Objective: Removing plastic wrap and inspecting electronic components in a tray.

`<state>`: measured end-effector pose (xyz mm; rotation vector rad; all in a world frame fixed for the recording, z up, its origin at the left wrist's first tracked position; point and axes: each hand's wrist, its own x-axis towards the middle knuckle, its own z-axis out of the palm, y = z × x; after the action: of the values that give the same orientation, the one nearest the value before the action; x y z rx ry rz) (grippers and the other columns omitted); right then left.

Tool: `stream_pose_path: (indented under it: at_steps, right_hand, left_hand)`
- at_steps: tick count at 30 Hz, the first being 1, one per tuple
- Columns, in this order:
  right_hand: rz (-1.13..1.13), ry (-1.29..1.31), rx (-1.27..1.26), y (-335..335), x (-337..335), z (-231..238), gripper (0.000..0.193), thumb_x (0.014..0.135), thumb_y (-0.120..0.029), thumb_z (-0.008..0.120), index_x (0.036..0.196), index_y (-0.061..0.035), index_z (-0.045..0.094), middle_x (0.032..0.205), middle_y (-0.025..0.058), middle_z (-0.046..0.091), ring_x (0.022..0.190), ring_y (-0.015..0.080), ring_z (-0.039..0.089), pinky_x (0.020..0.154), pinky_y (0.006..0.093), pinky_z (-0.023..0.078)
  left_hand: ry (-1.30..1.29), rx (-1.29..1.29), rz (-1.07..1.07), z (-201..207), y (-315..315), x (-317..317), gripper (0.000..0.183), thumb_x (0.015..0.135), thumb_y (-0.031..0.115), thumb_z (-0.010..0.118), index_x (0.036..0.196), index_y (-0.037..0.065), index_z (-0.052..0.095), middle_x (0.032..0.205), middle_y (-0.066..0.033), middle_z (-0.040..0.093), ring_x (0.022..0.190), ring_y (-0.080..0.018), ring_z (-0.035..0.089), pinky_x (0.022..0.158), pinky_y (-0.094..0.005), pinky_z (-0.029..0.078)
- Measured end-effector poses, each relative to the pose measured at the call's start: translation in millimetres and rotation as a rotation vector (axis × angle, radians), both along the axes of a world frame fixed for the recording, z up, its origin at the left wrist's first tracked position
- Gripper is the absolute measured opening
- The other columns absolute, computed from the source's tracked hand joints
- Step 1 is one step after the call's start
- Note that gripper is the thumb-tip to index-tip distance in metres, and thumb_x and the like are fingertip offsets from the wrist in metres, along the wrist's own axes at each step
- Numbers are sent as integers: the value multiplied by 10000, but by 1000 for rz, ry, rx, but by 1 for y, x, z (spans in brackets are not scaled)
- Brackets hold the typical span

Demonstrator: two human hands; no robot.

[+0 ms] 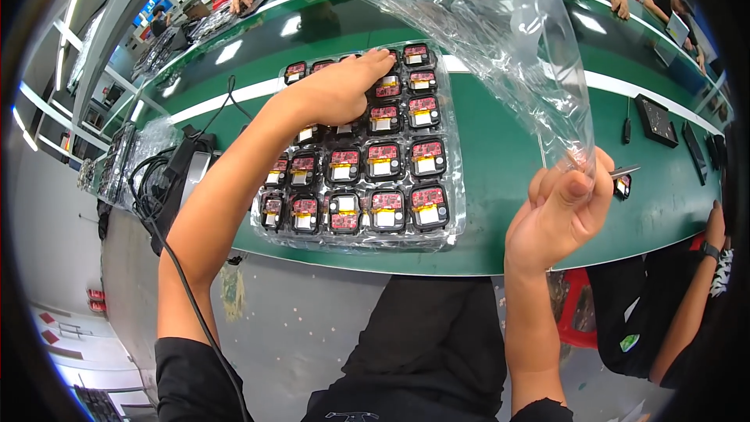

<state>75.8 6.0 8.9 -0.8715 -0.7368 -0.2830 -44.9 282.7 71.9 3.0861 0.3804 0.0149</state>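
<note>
A clear plastic tray (457, 223) lies on the green table, its pockets filled with rows of small black-framed devices (384, 159) showing red circuit boards and pale batteries. My left hand (340, 87) reaches over the tray's far rows, fingers stretched out and touching or hovering just above the devices there; which one cannot be told. Raised to the right of the tray, my right hand (564, 207) pinches the lower end of a crumpled clear plastic sheet (500, 23), which slants up and away over the table. A thin pointed metal tool (626, 171) sticks out behind the right hand's fingers.
One loose device (622, 186) lies beyond my right hand. A black box (656, 120) and a screwdriver (626, 123) lie at the right. Cables (156, 176) and plastic-wrapped stacks crowd the left. Co-workers' hands (617, 0) rest across the table; another person sits at the right.
</note>
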Motion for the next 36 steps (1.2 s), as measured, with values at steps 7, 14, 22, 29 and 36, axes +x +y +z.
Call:
stream_pose_path:
  at_steps: [7, 14, 22, 29, 36]
  right_hand:
    - [-16, 23, -20, -2, -2, 0, 266, 1068, -269, 645, 1145, -16, 616, 1070, 68, 473, 588, 37, 404, 470, 218, 294]
    - [-2, 20, -16, -2, -1, -1, 247, 1073, -252, 636, 1143, -16, 612, 1087, 73, 477, 596, 35, 400, 474, 221, 296]
    - [21, -1, -19, -2, -2, 0, 215, 1078, -220, 626, 1131, -13, 607, 1088, 67, 470, 605, 33, 396, 474, 219, 290]
    - [8, 32, -20, -2, -3, 0, 239, 1071, -245, 642, 1140, -18, 611, 1084, 68, 471, 608, 37, 390, 474, 221, 287]
    - [-2, -10, -23, -2, -1, 0, 267, 1070, -273, 644, 1140, -17, 615, 1083, 69, 478, 588, 38, 404, 472, 220, 290]
  left_hand:
    - [-244, -376, 51, 18, 10, -6, 739, 817, -113, 452, 1546, 8, 447, 1522, -241, 541, 1431, -382, 494, 1225, -389, 347]
    - [-251, -36, -100, 5, 3, -10, 627, 834, -119, 480, 1425, 49, 603, 1460, -160, 620, 1372, -366, 548, 1230, -462, 358]
    - [-154, 69, -40, 4, -10, -12, 600, 808, -90, 550, 1395, 18, 606, 1468, -142, 614, 1371, -339, 552, 1240, -475, 347]
    - [-5, 4, 70, 9, -14, -5, 591, 793, -87, 569, 1376, -1, 612, 1463, -163, 604, 1345, -341, 566, 1238, -478, 337]
    - [-479, 19, 121, 16, 4, -22, 485, 824, -46, 548, 1287, -13, 688, 1269, -259, 688, 1167, -433, 657, 1025, -482, 512]
